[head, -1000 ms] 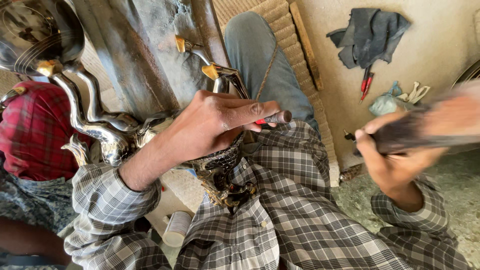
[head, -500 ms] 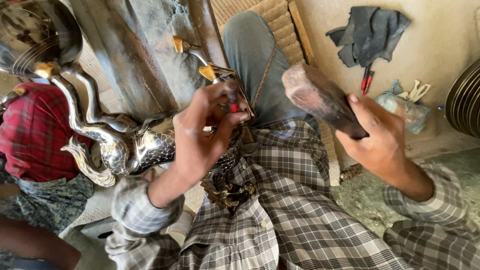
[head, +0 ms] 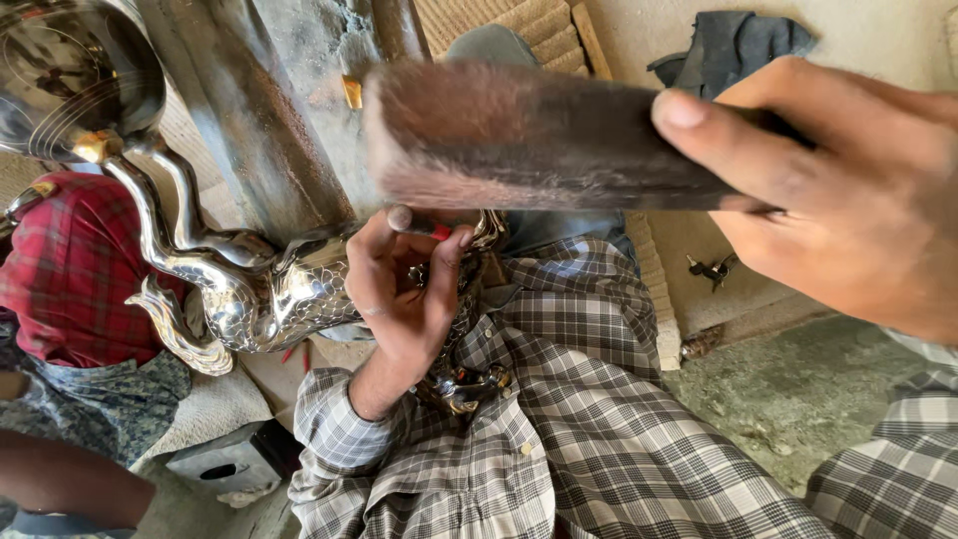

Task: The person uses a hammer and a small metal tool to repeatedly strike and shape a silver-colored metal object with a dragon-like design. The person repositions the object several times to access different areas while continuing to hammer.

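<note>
My left hand (head: 404,289) grips a thin metal punch with a red band (head: 431,230), its tip set against an ornate silver piece (head: 269,294) shaped like a scaled creature with a curved neck. My right hand (head: 838,190) is raised close to the camera, shut on a dark, blurred wooden mallet (head: 529,135) that hangs above the left hand. The silver piece rests across my lap, on grey checked cloth (head: 589,419). Part of the piece is hidden under my left hand.
Another person in a red checked shirt (head: 60,269) sits at the left, with a forearm (head: 70,484) low in the corner. A round silver bowl (head: 70,75) tops the curved neck. Dark cloth (head: 728,45) lies on the floor behind; a small metal tool (head: 711,269) lies beside my leg.
My right hand has swung the mallet up and toward the camera, from the right side to above the left hand. The left hand has turned and settled on the punch against the silver piece.
</note>
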